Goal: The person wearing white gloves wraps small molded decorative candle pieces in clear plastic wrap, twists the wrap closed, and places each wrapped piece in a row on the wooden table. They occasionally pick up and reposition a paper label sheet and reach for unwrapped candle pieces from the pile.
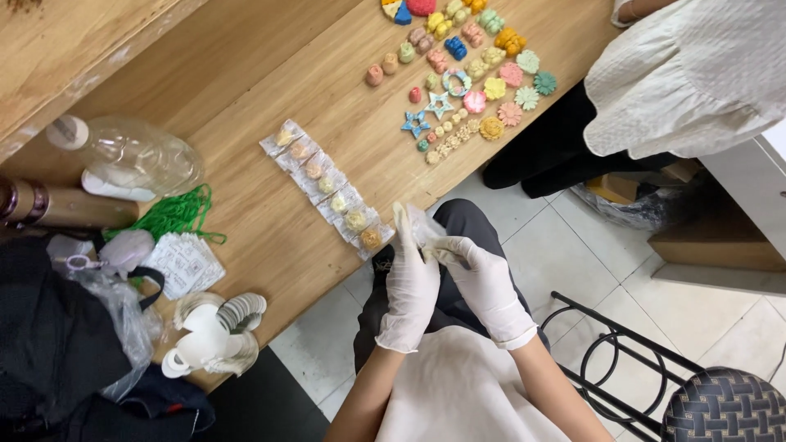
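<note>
Right now: both gloved hands meet just off the table's near edge, over the person's lap, at about 6 o'clock in the view.
Left hand: in a white glove, fingers straight and pointing up, pressed flat against a small clear bag.
Right hand: also gloved, fingers curled and pinched on the same clear bag from the 3 o'clock side.
Clear bag: held between the two hands, its top poking out at 12 o'clock; whether anything is inside cannot be told.
Step in hand: by the look of it, bagging one small piece, with the bag being opened or closed.
Bagged row: a diagonal line of small bagged pieces on the wooden table, running to 10 o'clock from the hands, its near end just beside them.
Loose pieces: many coloured moulded shapes laid out at 12 to 1 o'clock, well apart from the hands.
Next move calls for: a light pinch on thin film, and room at the row's near end by the table edge.
Nearby: another person in a white top stands at 2 o'clock.
</note>
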